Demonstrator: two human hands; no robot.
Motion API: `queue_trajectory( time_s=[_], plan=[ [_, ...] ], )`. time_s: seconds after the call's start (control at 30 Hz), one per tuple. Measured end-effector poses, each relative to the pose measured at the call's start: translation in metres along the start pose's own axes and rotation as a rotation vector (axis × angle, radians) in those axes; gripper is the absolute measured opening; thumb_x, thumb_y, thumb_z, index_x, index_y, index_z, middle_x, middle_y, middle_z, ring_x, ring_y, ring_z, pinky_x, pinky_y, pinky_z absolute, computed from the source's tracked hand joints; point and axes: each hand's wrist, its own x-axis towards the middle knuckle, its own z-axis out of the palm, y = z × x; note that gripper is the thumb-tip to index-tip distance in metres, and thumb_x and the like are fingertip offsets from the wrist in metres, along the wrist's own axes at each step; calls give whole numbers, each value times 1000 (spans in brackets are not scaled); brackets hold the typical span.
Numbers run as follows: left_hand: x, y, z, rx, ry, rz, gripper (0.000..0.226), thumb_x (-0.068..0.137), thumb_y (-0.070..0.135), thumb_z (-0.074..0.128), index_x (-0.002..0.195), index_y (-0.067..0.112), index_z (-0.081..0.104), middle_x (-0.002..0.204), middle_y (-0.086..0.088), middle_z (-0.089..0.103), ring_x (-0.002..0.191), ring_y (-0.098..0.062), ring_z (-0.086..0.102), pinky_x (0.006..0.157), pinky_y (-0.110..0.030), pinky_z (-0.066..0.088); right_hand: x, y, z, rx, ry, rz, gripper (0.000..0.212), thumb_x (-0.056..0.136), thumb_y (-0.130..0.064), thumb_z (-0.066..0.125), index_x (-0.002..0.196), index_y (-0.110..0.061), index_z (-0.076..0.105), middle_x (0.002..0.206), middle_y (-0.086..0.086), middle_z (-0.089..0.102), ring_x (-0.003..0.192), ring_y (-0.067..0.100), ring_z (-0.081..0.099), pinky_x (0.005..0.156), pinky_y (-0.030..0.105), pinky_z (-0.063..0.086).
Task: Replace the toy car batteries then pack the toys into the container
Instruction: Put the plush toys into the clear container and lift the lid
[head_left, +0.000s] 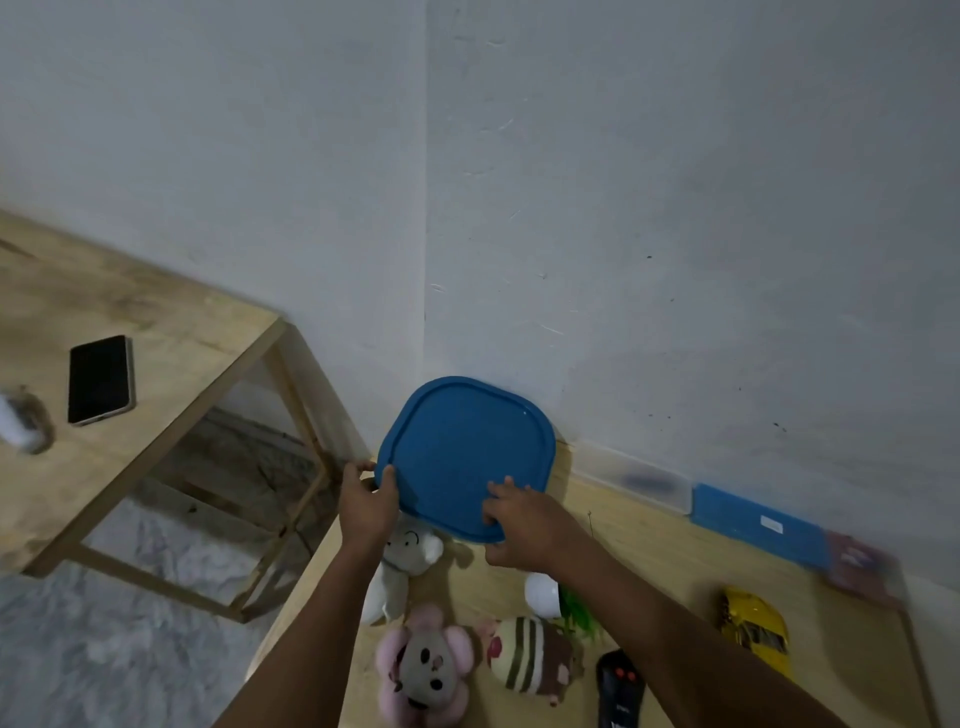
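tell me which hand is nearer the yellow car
Right. The right hand holds the lid at its near edge, up-left of the car; the left hand grips its left edge, farther off.

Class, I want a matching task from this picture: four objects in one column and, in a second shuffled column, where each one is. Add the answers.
Column one
1. blue lid
2. phone
3. yellow toy car
4. remote control

Column two
A. lying on the side table
B. near the right edge of the work table
C. gripped by the left hand and right hand
D. just right of the striped plush

Pairs: 1-C, 2-A, 3-B, 4-D
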Motion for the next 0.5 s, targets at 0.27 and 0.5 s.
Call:
queue_trajectory(
  time_s=[0.27, 0.5],
  plan=[
    [13, 3, -6, -84, -74, -119, 21, 96, 22, 60, 108, 9, 50, 103, -11, 63, 91, -25, 63, 82, -47, 59, 5, -4, -8, -13, 1, -25, 34, 74, -28, 70, 99, -7, 61, 110, 8, 54, 107, 28, 56, 61, 27, 41],
    [19, 2, -9, -220, -160, -206, 12, 97, 20, 56, 95, 15, 45, 112, -15, 57, 103, -32, 61, 75, -48, 60, 3, -15, -6, -129, -21, -45, 22, 78, -16, 62, 93, -7, 49, 101, 11, 44, 127, 40, 44, 64, 35, 43]
  ],
)
